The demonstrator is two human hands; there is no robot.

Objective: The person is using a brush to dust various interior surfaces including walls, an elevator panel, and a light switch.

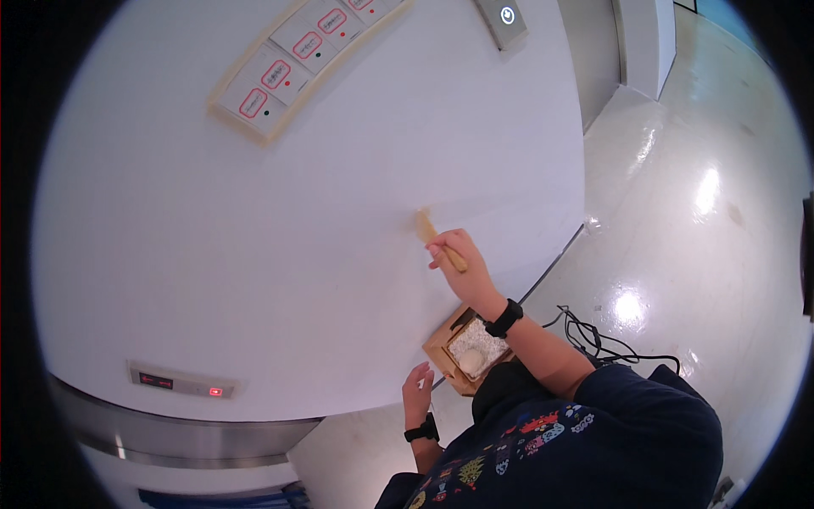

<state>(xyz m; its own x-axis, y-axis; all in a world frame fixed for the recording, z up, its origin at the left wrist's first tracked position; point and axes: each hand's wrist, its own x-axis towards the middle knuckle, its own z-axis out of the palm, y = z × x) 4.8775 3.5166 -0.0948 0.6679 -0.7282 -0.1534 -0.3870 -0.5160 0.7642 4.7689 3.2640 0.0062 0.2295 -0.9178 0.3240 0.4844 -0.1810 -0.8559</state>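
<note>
A slim, tan, wooden-looking tool [426, 226] with a rounded handle and a flatter, broader, paler upper end slants across the centre of the frame, that end up against the smooth white wall [280, 254]. The right hand's grip [473, 267] is closed around its handle, so the broad end juts out to the upper left of the fingers and the handle's butt shows to their lower right, while the left hand [416, 395], lower centre, has its fingers loosely bent and apart, beside the open brown cardboard box [438, 349].
</note>
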